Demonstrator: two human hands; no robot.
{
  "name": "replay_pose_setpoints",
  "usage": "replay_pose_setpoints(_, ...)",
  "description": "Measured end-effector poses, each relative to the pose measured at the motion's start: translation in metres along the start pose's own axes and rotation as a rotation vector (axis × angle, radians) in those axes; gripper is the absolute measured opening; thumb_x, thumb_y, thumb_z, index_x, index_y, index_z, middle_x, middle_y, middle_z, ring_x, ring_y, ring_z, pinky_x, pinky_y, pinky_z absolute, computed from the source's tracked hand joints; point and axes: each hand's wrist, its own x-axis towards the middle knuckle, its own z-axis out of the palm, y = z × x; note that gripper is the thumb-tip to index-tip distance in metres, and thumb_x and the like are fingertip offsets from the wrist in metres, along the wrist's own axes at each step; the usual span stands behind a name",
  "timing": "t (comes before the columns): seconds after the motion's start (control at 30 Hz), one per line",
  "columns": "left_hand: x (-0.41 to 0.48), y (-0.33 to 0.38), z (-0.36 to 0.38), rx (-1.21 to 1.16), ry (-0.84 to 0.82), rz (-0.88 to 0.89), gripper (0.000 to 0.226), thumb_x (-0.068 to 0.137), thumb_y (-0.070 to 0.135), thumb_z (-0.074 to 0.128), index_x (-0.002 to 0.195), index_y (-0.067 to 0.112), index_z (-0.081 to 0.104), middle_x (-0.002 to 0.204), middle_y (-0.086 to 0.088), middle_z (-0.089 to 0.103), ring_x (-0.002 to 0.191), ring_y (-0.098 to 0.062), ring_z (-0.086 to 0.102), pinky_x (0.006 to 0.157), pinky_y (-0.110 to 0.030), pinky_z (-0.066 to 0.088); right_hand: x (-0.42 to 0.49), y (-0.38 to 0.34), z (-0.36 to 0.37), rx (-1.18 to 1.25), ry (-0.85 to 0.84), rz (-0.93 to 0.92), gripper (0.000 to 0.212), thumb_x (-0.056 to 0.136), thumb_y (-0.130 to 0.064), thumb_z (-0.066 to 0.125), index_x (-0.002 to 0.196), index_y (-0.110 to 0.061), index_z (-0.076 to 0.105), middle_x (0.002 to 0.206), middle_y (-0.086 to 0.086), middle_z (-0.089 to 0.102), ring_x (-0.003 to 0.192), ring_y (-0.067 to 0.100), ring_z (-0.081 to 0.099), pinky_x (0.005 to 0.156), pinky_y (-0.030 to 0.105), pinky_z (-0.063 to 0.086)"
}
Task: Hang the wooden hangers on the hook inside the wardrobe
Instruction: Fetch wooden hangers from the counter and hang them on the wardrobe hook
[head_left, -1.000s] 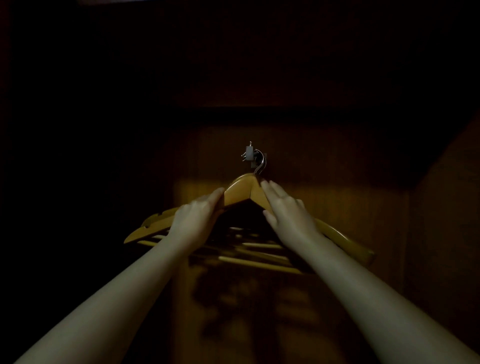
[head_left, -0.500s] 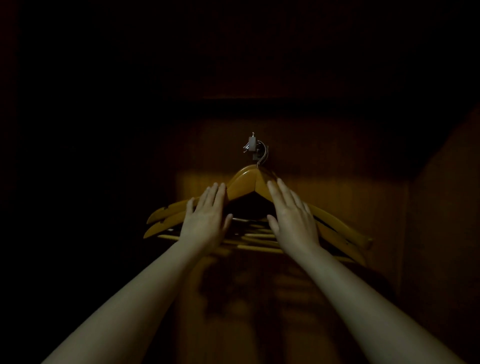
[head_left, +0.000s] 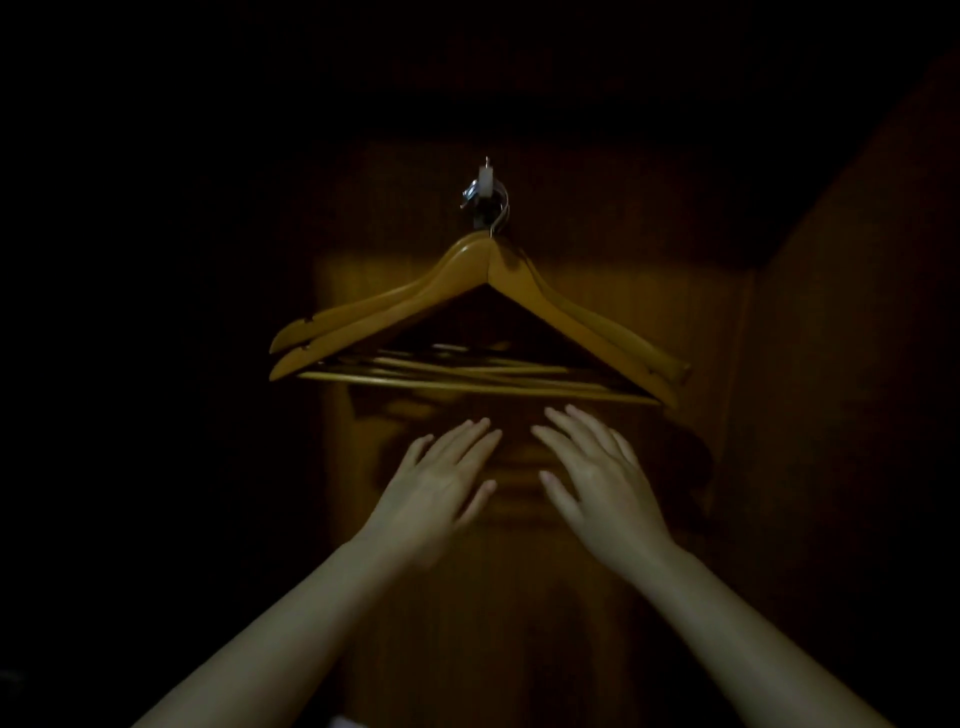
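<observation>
**On the Hook: Hangers Seated, Hands Clear**

At the upper middle of the wardrobe's back panel (head_left: 519, 597), the wooden hangers (head_left: 483, 312) hang as a stack from the hook (head_left: 485, 195). Their lower bars are fanned out of line.

The left hand (head_left: 436, 488) and right hand (head_left: 602, 483) are spread flat below those bars, fingers straight, holding nothing and apart from the wood.

Procedure, as judged:
- Check that each wire neck sits fully in the hook's curve.
- Draw both hands straight back without brushing the bars, since a nudge could swing the stack.

Limits of view:
- The necks overlap at the hook, so whether all are seated cannot be told.
- The hanger count is unclear.
- The wardrobe's left side and top are lost in darkness.
</observation>
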Motion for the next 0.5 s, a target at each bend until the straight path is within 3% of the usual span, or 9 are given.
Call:
replay_pose_setpoints(0.17,-0.047,0.002,0.025,-0.117,-0.172,0.083,0.052,0.098,0.042,0.029,0.147,0.027,0.018,0.156,0.007,0.02,0.143,-0.006,0.016,0.113,-0.023,0.009,-0.065,-0.017,0.027,0.011,-0.18,0.119,0.045,0.097,-0.036,0.039,0.141,-0.029,0.035,0.15,-0.012,0.032,0.141,0.006,0.019,0.108,0.018,0.005)
replay_pose_setpoints(0.37,-0.122,0.0,0.061,-0.269,-0.514,0.103,0.05,0.098,0.041,0.032,0.144,0.022,0.028,0.152,0.0,0.032,0.14,-0.015,0.029,0.113,-0.03,0.023,-0.153,-0.059,0.055,0.064,-0.438,0.386,0.04,0.097,-0.034,0.04,0.137,-0.027,0.042,0.138,-0.008,0.049,0.127,0.01,0.045,0.105,0.027,0.033)
replay_pose_setpoints(0.5,-0.18,-0.005,0.088,-0.295,-0.679,0.178,0.041,0.098,0.039,0.034,0.135,0.022,0.041,0.135,-0.005,0.053,0.118,-0.023,0.054,0.096,-0.037,0.045,-0.214,-0.096,0.071,0.066,-0.59,0.583,0.035,0.096,-0.033,0.04,0.131,-0.03,0.047,0.131,-0.008,0.056,0.118,0.014,0.055,0.095,0.03,0.043)
